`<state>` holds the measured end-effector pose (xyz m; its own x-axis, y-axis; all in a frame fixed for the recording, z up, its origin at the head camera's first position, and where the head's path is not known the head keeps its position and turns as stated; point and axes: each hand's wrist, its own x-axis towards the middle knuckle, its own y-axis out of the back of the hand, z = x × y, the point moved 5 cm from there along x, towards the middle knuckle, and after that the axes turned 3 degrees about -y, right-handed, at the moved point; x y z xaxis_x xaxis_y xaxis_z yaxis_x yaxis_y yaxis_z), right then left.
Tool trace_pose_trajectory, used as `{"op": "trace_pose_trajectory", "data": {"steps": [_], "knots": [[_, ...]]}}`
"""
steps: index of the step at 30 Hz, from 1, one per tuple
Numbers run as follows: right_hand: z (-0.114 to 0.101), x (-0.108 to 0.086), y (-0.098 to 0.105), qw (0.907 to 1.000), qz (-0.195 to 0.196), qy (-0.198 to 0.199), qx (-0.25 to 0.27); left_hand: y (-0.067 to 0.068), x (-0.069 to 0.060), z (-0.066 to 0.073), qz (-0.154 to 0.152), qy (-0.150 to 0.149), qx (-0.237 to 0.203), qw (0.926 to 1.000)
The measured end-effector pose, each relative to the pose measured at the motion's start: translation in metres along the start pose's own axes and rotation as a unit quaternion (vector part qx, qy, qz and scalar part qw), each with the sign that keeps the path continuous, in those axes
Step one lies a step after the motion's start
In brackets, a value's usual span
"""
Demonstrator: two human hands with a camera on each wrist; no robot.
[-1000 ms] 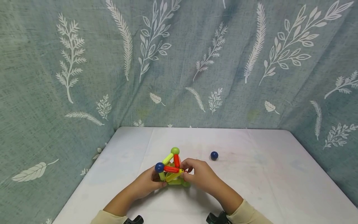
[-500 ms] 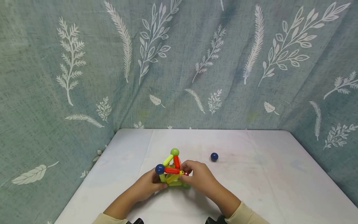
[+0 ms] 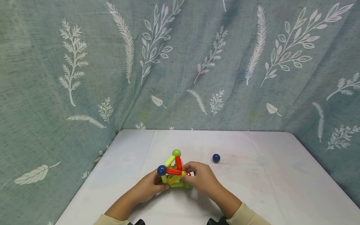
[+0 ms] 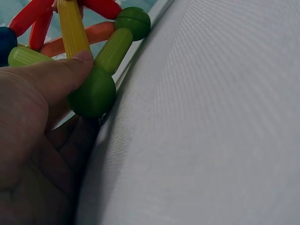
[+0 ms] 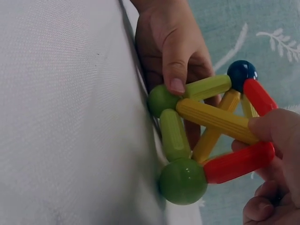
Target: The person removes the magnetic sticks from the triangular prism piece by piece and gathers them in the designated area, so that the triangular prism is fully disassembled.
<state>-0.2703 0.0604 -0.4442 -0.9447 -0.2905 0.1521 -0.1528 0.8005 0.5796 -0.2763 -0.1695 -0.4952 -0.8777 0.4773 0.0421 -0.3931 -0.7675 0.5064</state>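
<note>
A frame of magnetic rods and balls stands on the white table, with a light green ball [image 3: 176, 152] at its top and a dark blue ball [image 3: 161, 170] at its left corner. My left hand [image 3: 147, 187] holds its lower left, the thumb against a green ball [image 4: 93, 93] in the left wrist view. From the other side, my right hand [image 3: 203, 178] pinches the upper end of a yellow rod [image 5: 215, 117] between thumb and fingers. Beside those fingers lies the end of a red rod [image 5: 239, 164]. The fingers partly hide the frame's right side.
A loose dark blue ball [image 3: 216, 158] lies on the table [image 3: 267, 175], behind and to the right of the frame. Patterned green-blue cloth [image 3: 180, 62] hangs behind the table and along both sides.
</note>
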Motion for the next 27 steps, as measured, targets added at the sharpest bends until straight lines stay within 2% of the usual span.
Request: {"op": "trace_pose_trajectory", "data": {"steps": [6, 11, 15, 21, 27], "knots": [[0.001, -0.001, 0.004, 0.9994, 0.007, -0.019, 0.028, 0.0, 0.001, 0.0, 0.0, -0.006, 0.011, 0.9999], [0.002, -0.002, 0.002, 0.9995, -0.006, -0.012, 0.028, -0.001, 0.001, -0.001, -0.001, 0.004, 0.011, 0.9999], [0.004, -0.001, 0.004, 0.9988, -0.013, -0.024, 0.04, -0.001, 0.001, 0.0, -0.006, 0.01, 0.007, 0.9999], [0.009, 0.002, 0.017, 0.9961, -0.026, -0.03, 0.079, -0.001, 0.002, 0.0, -0.007, 0.015, -0.008, 0.9998], [0.016, 0.002, 0.036, 0.9935, -0.024, -0.041, 0.103, -0.002, 0.0, -0.003, 0.005, 0.031, 0.019, 0.9993]]}}
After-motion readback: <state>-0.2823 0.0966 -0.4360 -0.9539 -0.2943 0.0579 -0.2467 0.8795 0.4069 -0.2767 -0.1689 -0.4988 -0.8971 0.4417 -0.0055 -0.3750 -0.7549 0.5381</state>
